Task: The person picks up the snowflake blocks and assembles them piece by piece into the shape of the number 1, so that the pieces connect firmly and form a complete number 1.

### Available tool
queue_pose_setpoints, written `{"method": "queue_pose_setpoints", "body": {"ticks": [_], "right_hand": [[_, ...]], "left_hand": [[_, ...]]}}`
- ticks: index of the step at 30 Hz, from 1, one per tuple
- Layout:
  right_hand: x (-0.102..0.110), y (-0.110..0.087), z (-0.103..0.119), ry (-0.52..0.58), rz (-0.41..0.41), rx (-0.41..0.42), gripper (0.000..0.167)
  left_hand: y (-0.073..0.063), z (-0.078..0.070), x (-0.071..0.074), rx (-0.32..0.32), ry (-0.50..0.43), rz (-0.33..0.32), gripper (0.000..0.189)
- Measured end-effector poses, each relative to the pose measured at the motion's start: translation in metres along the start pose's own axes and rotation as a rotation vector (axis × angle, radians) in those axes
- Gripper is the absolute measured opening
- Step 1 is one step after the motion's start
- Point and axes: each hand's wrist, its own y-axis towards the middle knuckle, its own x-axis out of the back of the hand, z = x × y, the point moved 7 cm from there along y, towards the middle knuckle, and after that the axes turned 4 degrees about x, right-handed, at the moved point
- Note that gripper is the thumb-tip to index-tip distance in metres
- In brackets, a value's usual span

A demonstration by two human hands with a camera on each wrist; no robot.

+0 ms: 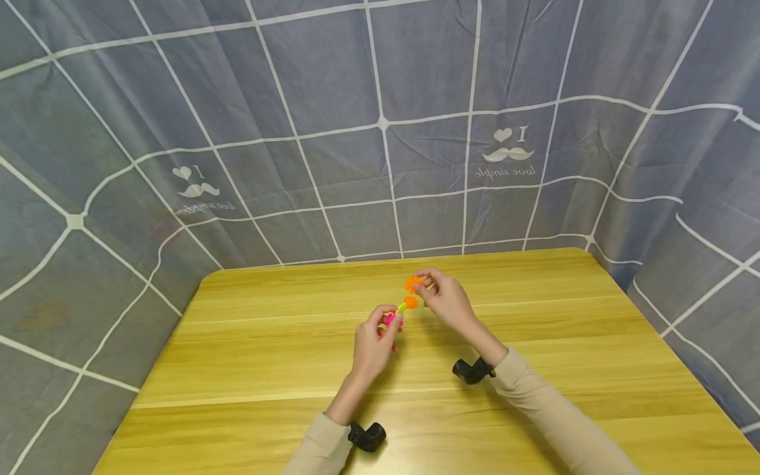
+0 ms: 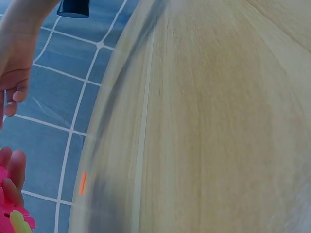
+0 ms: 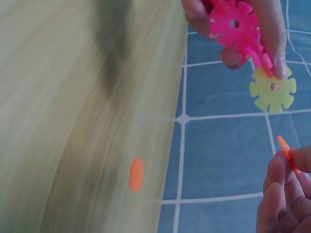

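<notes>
My left hand (image 1: 372,346) grips several pink snowflake discs (image 3: 224,30) joined together, with a yellow snowflake disc (image 3: 262,96) attached at their end. These flat plastic discs have notched rims and a small centre hole. Between thumb and fingers, my right hand (image 1: 449,305) pinches an orange snowflake disc (image 1: 412,284), seen nearly edge-on in the right wrist view. It is apart from the yellow disc. A second orange disc (image 1: 410,302) lies flat on the table, just beyond the left fingertips in the head view. The left fingers hide part of the pink discs.
The wooden table (image 1: 267,369) has its far edge a little beyond my hands. Grey curtains (image 1: 332,165) with white grid lines hang behind it and along both sides. Black wrist cameras (image 1: 367,437) sit at both cuffs.
</notes>
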Motion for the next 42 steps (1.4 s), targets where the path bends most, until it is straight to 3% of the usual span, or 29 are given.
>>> {"method": "queue_pose_setpoints", "body": {"ticks": [9, 18, 29, 42], "right_hand": [[-0.001, -0.004, 0.006, 0.144, 0.019, -0.005, 0.026], [-0.006, -0.012, 0.005, 0.19, 0.041, -0.012, 0.024], [-0.011, -0.016, 0.005, 0.204, 0.045, -0.041, 0.024], [-0.012, -0.016, 0.008, 0.183, 0.048, -0.019, 0.021]], "left_hand": [[-0.001, 0.001, 0.0, 0.0, -0.013, 0.016, 0.023], [-0.002, 0.0, -0.001, -0.007, -0.015, 0.014, 0.023], [-0.002, 0.0, 0.001, -0.053, 0.053, -0.045, 0.021], [-0.001, -0.002, 0.0, -0.061, 0.083, -0.06, 0.019]]}}
